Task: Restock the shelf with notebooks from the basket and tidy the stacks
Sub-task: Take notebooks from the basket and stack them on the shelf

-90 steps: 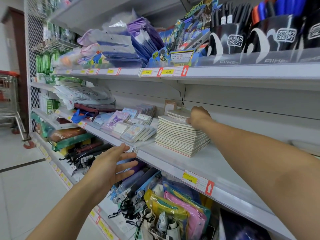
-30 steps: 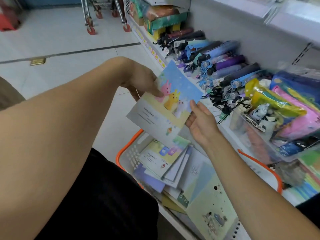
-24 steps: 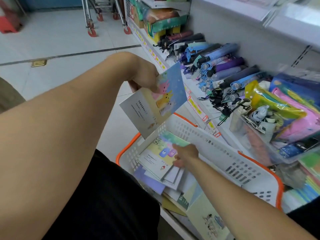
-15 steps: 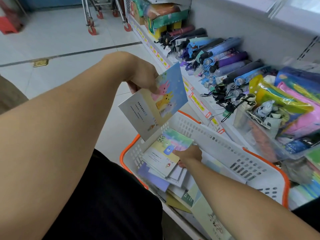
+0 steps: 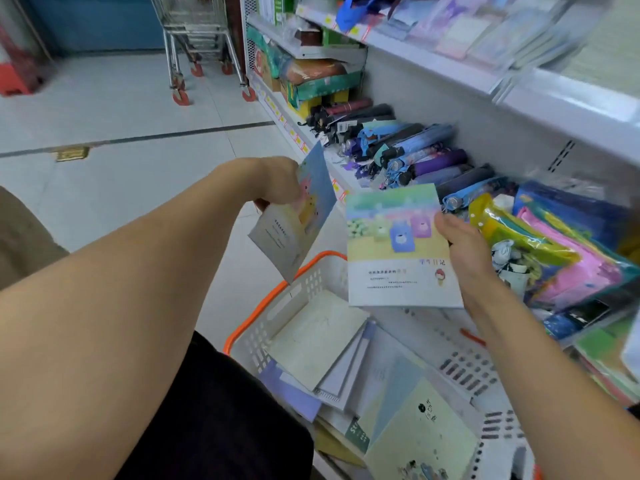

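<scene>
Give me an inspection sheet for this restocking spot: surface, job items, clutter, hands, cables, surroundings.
Surface: white shelf above, blurred; pale tiled floor below.
Job's things: white basket with orange rim holds a loose pile of notebooks; blue rabbit notebook and green pastel notebook are lifted clear above it.
Clutter: folded umbrellas lie in a row on the lower shelf; bagged colourful goods beside them.
Grippers: left hand grips the rabbit notebook; right hand holds the pastel notebook by its right edge.
Cables: nothing seen.
Surroundings: shopping trolley parked at the aisle end; red object at far left.
</scene>
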Demonstrator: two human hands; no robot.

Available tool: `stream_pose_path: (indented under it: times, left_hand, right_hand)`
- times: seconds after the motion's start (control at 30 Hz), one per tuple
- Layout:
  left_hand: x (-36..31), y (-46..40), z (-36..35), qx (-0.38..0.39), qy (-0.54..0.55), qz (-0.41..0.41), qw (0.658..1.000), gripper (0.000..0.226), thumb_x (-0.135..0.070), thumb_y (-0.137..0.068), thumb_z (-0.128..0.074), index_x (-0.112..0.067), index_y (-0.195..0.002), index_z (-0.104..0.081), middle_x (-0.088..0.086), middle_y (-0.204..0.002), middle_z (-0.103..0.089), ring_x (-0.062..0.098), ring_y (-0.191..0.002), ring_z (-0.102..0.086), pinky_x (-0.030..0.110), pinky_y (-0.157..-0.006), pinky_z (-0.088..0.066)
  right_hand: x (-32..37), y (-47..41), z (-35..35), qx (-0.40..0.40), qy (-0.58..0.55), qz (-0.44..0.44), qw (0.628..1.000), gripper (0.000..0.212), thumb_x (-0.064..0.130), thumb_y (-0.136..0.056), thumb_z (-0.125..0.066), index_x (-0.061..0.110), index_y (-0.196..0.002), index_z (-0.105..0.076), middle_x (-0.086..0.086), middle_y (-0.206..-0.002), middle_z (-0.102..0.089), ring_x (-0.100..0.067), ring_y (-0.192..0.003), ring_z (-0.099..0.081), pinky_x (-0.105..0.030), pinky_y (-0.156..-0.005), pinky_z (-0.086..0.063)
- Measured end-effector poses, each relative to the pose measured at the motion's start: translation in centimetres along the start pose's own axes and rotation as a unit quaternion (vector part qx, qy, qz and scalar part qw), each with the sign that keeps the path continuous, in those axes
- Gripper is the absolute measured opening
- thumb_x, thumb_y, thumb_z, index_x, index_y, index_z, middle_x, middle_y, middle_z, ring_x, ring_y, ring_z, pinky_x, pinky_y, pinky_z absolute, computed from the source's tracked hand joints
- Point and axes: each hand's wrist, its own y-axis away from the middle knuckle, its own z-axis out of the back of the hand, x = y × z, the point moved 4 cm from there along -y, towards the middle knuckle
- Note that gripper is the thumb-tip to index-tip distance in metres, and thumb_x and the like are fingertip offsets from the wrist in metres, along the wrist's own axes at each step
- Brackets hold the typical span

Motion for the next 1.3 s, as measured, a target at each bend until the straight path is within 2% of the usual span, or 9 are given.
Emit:
stream_pose_path:
  times: [0.13, 0.23, 0.43, 0.67, 0.77, 0.9, 1.0, 1.13, 1.3]
  left_hand:
    - [-3.6, 0.3, 0.7, -0.022, 0.334, -0.058, 0.941, 0.01, -0.019, -0.1, -0.053, -0.018, -0.103, -0.062, 0.006, -0.094, -0.071, 0.022, -0.08, -0.071, 0.035, -0.07, -0.06]
    - [-8.1, 0.8, 1.0, -0.009, 0.518, -0.106, 0.849, 0.018, -0.024, -0.102, -0.049, -0.023, -0.113, -0.063, 0.006, -0.112, -0.073, 0.026, -0.102, -0.069, 0.045, -0.092, -0.055]
    - [-16.2, 1.6, 0.4, 0.044, 0.555, -0.151, 0.817, 0.054, -0.061, -0.094, -0.043, -0.018, -0.123, -0.062, 0.01, -0.112, -0.072, 0.031, -0.104, -0.069, 0.054, -0.096, -0.05]
    - [-21.6, 2.5, -1.8, 0.045, 0.503, -0.229, 0.832, 0.026, -0.022, -0.095, -0.061, -0.018, -0.121, -0.061, 0.003, -0.099, -0.075, 0.02, -0.076, -0.072, 0.031, -0.053, -0.056]
    - [-23.3, 2.1, -1.2, 0.013, 0.563, -0.229, 0.794, 0.025, -0.019, -0.096, -0.06, -0.015, -0.121, -0.062, 0.007, -0.101, -0.074, 0.02, -0.067, -0.068, 0.026, -0.045, -0.051]
    - [-26.2, 2.3, 0.2, 0.041, 0.62, -0.224, 0.751, 0.026, -0.024, -0.097, -0.059, -0.009, -0.118, -0.062, 0.007, -0.086, -0.071, 0.016, -0.052, -0.062, 0.019, -0.036, -0.043]
    - [-28.5, 3.1, 1.4, 0.062, 0.638, -0.257, 0.723, 0.025, -0.025, -0.098, -0.056, -0.012, -0.119, -0.058, 0.003, -0.079, -0.073, 0.014, -0.054, -0.066, 0.018, -0.035, -0.044]
    - [-31.4, 4.4, 2.4, 0.146, 0.67, -0.301, 0.662, 0.035, -0.034, -0.099, -0.05, -0.009, -0.121, -0.059, 0.01, -0.106, -0.074, 0.025, -0.089, -0.073, 0.022, -0.053, -0.058]
    - [-33.0, 4.4, 2.9, 0.165, 0.688, -0.337, 0.621, 0.049, -0.049, -0.098, -0.043, -0.022, -0.138, -0.048, 0.009, -0.123, -0.068, 0.032, -0.109, -0.067, 0.04, -0.08, -0.06]
  right_hand:
    - [6.4, -2.2, -1.2, 0.02, -0.093, 0.001, 0.996, 0.039, 0.028, -0.103, -0.046, -0.001, -0.126, -0.058, -0.019, -0.111, -0.071, -0.032, -0.092, -0.069, -0.044, -0.081, -0.056]
    - [9.8, -2.2, -1.9, 0.003, -0.041, 0.006, 0.999, 0.036, 0.025, -0.103, -0.049, -0.007, -0.117, -0.056, -0.023, -0.105, -0.069, -0.03, -0.088, -0.066, -0.04, -0.077, -0.056]
    - [15.5, -0.7, 1.8, -0.097, 0.06, 0.077, 0.99, 0.004, 0.016, -0.096, -0.062, 0.018, -0.094, -0.059, -0.019, -0.11, -0.07, -0.042, -0.097, -0.068, -0.059, -0.081, -0.053]
    - [19.3, 2.7, 6.4, -0.217, -0.007, 0.215, 0.952, 0.022, 0.02, -0.092, -0.069, 0.03, -0.11, -0.06, -0.015, -0.105, -0.071, -0.032, -0.089, -0.069, -0.049, -0.076, -0.057]
    - [21.0, 4.4, 6.5, -0.13, 0.169, 0.253, 0.944, 0.071, 0.048, -0.079, -0.078, 0.043, -0.139, -0.043, 0.005, -0.135, -0.052, -0.013, -0.116, -0.06, -0.034, -0.089, -0.055]
    - [23.8, 7.5, 6.5, -0.059, 0.462, 0.35, 0.813, 0.078, 0.044, -0.073, -0.082, 0.044, -0.142, -0.046, 0.023, -0.157, -0.014, 0.017, -0.135, -0.023, -0.005, -0.106, -0.028]
    - [26.3, 7.8, 7.1, -0.104, 0.532, 0.425, 0.725, 0.056, 0.045, -0.089, -0.064, 0.021, -0.139, -0.057, 0.006, -0.16, -0.029, -0.009, -0.143, -0.034, -0.026, -0.118, -0.029]
    - [28.8, 6.3, 8.6, -0.18, 0.614, 0.543, 0.544, 0.055, 0.045, -0.099, -0.04, 0.004, -0.124, -0.067, -0.015, -0.133, -0.062, -0.034, -0.116, -0.062, -0.041, -0.097, -0.051]
    - [33.6, 2.8, 11.6, -0.271, 0.58, 0.544, 0.543, 0.031, 0.023, -0.098, -0.054, 0.002, -0.112, -0.071, -0.017, -0.119, -0.069, -0.032, -0.11, -0.065, -0.038, -0.092, -0.052]
